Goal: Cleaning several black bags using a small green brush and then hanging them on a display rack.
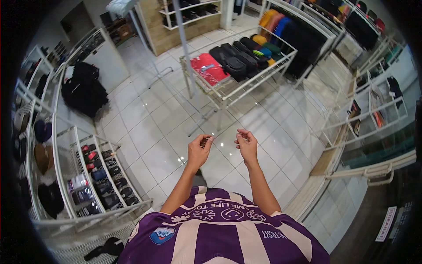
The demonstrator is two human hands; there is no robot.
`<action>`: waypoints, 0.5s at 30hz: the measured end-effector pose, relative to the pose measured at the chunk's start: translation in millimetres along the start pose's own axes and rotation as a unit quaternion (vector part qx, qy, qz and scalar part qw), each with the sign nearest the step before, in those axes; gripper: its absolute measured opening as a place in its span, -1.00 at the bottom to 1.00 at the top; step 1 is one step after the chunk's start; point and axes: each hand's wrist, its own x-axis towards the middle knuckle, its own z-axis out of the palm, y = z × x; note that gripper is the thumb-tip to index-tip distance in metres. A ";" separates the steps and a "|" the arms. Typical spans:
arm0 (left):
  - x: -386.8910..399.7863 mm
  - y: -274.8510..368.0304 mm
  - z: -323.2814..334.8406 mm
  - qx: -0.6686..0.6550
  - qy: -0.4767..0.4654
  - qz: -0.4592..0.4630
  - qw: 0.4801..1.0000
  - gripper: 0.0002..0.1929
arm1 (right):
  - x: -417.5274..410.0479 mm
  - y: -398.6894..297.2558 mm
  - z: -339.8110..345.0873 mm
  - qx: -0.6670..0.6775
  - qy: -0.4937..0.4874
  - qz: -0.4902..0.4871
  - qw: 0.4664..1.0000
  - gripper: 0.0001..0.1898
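Note:
My left hand (199,150) is raised over the tiled floor, its fingers loosely curled, with nothing seen in it. To its right, my right hand (246,145) is held up in the same way, thumb and fingers apart and empty. The two hands do not touch. Beyond them stands a white metal display table (250,86). On it lie a red item in clear plastic wrap (207,67), black bags (233,64) in a row, and several folded coloured pieces, among them a yellow one (259,40).
A wheeled metal rack stand (201,122) is on the floor before the table. Wire shelves at left hold sandals (99,175) and hats (43,157); black clothing (84,89) hangs behind. At right are a wire rack (366,115) with footwear and a door handle (379,174).

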 end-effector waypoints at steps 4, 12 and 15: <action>47.9 -5.6 50.7 -0.012 -0.058 0.002 0.998 -0.73 | 36.0 4.2 -26.6 0.003 0.052 0.021 0.998 -0.72; 199.1 -16.4 136.7 -0.041 -0.134 -0.010 0.990 -0.70 | 167.0 -13.0 -51.4 -0.036 0.096 0.034 0.994 -0.72; 273.3 -6.1 153.8 -0.018 -0.150 -0.003 0.989 -0.70 | 226.3 -41.4 -55.3 -0.060 0.062 0.046 0.995 -0.73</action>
